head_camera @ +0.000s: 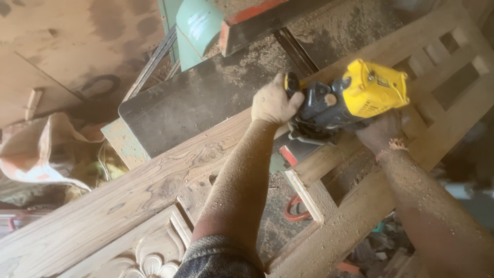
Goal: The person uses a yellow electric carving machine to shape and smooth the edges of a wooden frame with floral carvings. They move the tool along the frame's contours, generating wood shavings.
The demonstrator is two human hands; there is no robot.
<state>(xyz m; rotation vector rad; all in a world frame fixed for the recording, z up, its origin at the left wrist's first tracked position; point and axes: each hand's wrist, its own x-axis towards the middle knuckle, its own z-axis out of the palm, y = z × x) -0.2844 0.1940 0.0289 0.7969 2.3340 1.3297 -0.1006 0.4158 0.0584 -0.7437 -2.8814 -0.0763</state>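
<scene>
At the far left, a crumpled sack (41,149) lies on the floor beside a dark flat machine top (206,103) dusted with sawdust. Nearer, a big wooden door (118,206) slants across the view from the near left up to the far right. It has a carved flower (152,262) at the near edge and open slots (442,56) at the far right end.

One power tool (350,100), yellow on top and black below, sits on the door's upper rail, right of the middle. The left hand (272,103) is wrapped around the black front of the tool, fingers closed tight on it. The right hand (383,131) is under the yellow end, partly hidden; it looks like it grips the tool too, but its fingers cannot be seen clearly. Both arms are covered in sawdust.

It looks like the step in hand is working the tool along the wood rail. The next move would seem to need both hands to hold firm and keep the tool flat on the rail, so it does not tip off the edge or slip into the gap below, where a red cord (296,208) loops.

Count: one tool, one door, two hands, one sack, one carved flower, one cord.
</scene>
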